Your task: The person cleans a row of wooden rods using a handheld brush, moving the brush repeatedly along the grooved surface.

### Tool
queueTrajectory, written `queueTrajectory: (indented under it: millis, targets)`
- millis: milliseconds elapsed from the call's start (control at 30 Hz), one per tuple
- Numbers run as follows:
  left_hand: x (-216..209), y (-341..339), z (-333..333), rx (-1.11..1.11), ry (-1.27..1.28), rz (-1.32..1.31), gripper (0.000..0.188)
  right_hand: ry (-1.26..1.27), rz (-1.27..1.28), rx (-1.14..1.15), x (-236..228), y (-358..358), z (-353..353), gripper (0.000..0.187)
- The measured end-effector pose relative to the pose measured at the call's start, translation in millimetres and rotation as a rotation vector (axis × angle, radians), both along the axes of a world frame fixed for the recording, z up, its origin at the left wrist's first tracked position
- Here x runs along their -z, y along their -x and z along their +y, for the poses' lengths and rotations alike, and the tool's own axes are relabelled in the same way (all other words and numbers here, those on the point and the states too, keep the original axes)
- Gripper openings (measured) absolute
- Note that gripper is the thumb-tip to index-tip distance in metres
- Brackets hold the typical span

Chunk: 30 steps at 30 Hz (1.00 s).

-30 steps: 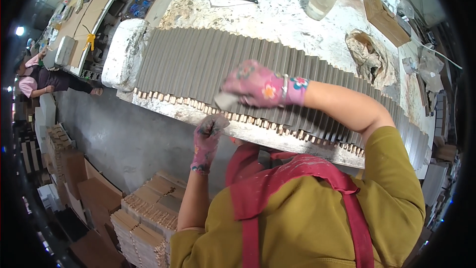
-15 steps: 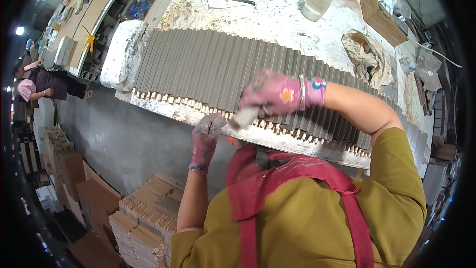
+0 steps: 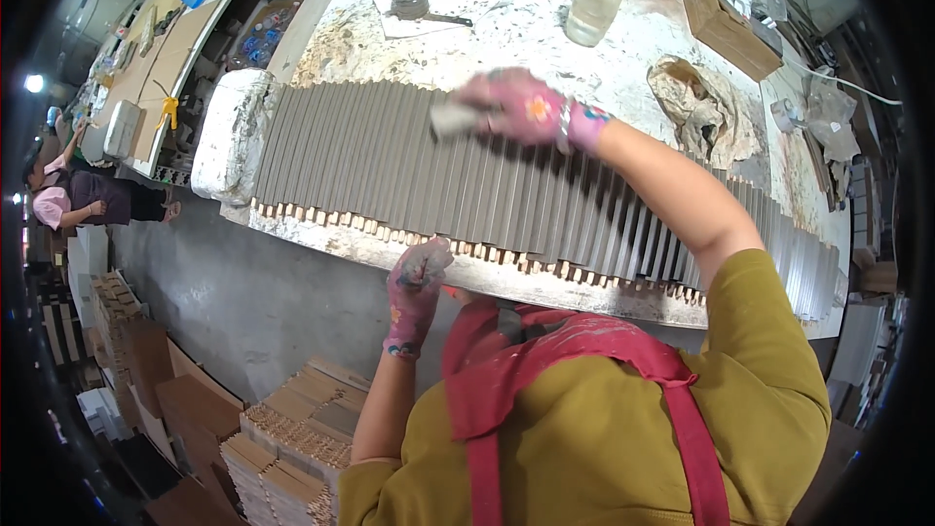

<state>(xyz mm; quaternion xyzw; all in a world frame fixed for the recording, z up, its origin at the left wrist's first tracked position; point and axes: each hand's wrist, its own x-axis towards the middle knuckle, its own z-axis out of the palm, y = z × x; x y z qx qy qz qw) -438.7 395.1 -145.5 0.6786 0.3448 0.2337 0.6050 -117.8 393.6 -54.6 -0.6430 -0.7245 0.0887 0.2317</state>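
Note:
A long row of narrow grey strips [image 3: 360,141] lies side by side on the worktable, their bare wooden ends showing along the near edge. My right hand [image 3: 516,107], in a pink flowered glove, is closed round a pale block [image 3: 453,121], perhaps a sponge, and presses it near the strips' far ends; motion blurs it slightly. At the near edge, my left hand [image 3: 419,273], gloved alike with grey-stained fingers, is closed beside the wooden ends. What its fingers hold, if anything, is hidden.
A white wrapped block [image 3: 232,136] stands at the row's left end. Farther back are a dark-coated pot with a handle [image 3: 410,2], a bottle [image 3: 596,0], a crumpled cloth [image 3: 696,102] and a cardboard box [image 3: 726,19]. Stacked wooden pieces [image 3: 292,419] stand below left; another person [image 3: 93,195] is far left.
My right hand has swept the pale block from the strips' near ends up to their far ends. My left hand stays at the near edge, and the view has shifted a little.

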Motion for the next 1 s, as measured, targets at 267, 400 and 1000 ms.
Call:
queueTrajectory:
  millis: [267, 400, 1000]
  targets:
    - [8.4, 7.6, -2.0, -0.053, 0.156, -0.127, 0.019, 0.16, -0.11, -0.28, -7.6, 47.1, -30.3, 0.038]
    - [9.7, 5.5, -0.7, -0.02, 0.279, -0.191, 0.023, -0.049, -0.004, 0.022, -5.7, 11.2, -7.5, 0.028]
    - [2.7, 10.3, 12.4, 0.1, -0.296, 0.06, 0.023, 0.061, -0.041, -0.433, -5.5, 83.4, -52.2, 0.033]
